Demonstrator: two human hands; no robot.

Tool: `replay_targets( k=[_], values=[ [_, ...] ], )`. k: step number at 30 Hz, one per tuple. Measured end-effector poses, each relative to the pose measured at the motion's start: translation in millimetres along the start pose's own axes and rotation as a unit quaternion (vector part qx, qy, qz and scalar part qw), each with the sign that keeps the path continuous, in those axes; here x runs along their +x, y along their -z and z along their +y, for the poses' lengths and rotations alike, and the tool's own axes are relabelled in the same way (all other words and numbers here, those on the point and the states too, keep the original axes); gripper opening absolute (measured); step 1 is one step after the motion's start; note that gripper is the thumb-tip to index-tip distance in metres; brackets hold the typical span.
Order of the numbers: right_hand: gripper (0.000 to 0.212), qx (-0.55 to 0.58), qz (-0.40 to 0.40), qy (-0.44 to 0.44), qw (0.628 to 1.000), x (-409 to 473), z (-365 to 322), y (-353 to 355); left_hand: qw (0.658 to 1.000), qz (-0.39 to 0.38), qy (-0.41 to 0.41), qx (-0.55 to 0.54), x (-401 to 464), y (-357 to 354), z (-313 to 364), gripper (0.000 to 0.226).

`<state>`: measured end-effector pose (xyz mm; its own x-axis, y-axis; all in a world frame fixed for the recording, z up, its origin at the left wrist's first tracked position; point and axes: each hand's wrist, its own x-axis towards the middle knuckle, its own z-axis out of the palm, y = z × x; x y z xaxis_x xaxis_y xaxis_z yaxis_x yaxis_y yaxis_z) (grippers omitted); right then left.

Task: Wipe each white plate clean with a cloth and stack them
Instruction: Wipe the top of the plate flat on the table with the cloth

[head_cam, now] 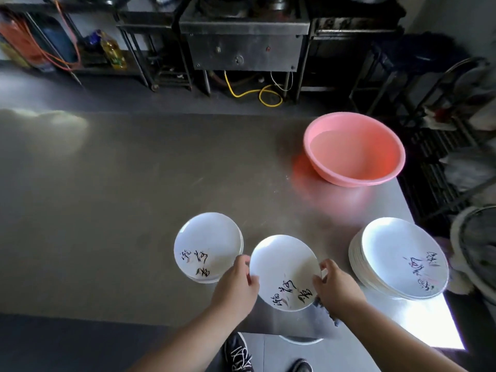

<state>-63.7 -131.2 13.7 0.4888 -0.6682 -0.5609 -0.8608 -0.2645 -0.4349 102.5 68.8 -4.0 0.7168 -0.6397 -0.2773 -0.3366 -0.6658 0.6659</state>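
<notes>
Both my hands hold one white plate (281, 267) with black brush writing, above the near edge of the steel table (134, 197). My left hand (236, 285) grips its left rim. My right hand (335, 285) grips the right rim, and a dark cloth (326, 310) hangs under that hand. Just left of it lies a low stack of white plates (208, 245). To the right stands a taller stack of white plates (400, 259).
A pink plastic basin (354, 149) sits at the table's far right. The table's right edge runs close to the tall stack. Steel kitchen equipment (244, 44) and shelving line the far wall, with a yellow hose (257, 95) on the floor. My shoes (239, 355) show below.
</notes>
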Motion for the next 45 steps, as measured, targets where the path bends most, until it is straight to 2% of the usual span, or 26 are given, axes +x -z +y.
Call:
replay_targets(
  k=[5,10,11,15,18,22,23,25,27,29,32,37,40,45],
  values=[
    [0.024,-0.029,0.01,0.0,1.0,12,15,5,0.999,-0.016,0.033,0.005,1,-30,5,0.023],
    [0.02,-0.036,0.017,0.031,0.999,29,18,8,0.998,0.014,0.06,-0.018,5,-48,2,0.025],
    [0.017,-0.041,0.023,0.035,0.998,30,20,7,0.998,0.016,0.062,-0.024,2,-52,0,0.031],
    [0.016,-0.06,0.092,0.054,0.993,23,27,8,0.998,-0.003,0.055,0.007,-10,-60,-6,0.077],
    [0.025,-0.016,0.134,0.142,0.981,12,24,8,0.996,-0.038,0.017,0.077,-19,-63,-13,0.081],
    [0.036,0.047,0.112,0.3,0.946,12,6,5,0.959,0.081,-0.109,0.249,-20,-65,-26,0.082],
    [0.043,0.023,0.09,0.321,0.943,15,3,1,0.953,0.094,-0.127,0.257,-18,-66,-29,0.084],
    [0.059,-0.106,0.056,0.34,0.933,19,3,-11,0.952,0.074,-0.152,0.254,-12,-67,-36,0.089],
    [0.07,-0.241,0.056,0.334,0.91,21,9,-25,0.946,0.047,-0.18,0.265,-6,-69,-45,0.09],
    [0.076,-0.3,0.059,0.326,0.895,22,12,-36,0.939,0.036,-0.194,0.281,-3,-71,-49,0.089],
    [0.083,-0.326,0.044,0.33,0.885,32,9,-45,0.939,0.031,-0.187,0.287,0,-73,-50,0.088],
    [0.092,-0.335,0.018,0.312,0.889,45,-2,-52,0.942,0.035,-0.187,0.275,1,-74,-51,0.089],
    [0.095,-0.329,-0.021,0.325,0.886,36,-3,-49,0.941,0.035,-0.176,0.288,0,-74,-50,0.09],
    [0.092,-0.374,-0.046,0.451,0.81,-3,33,-41,0.937,0.042,-0.184,0.292,0,-75,-54,0.09]
  ],
)
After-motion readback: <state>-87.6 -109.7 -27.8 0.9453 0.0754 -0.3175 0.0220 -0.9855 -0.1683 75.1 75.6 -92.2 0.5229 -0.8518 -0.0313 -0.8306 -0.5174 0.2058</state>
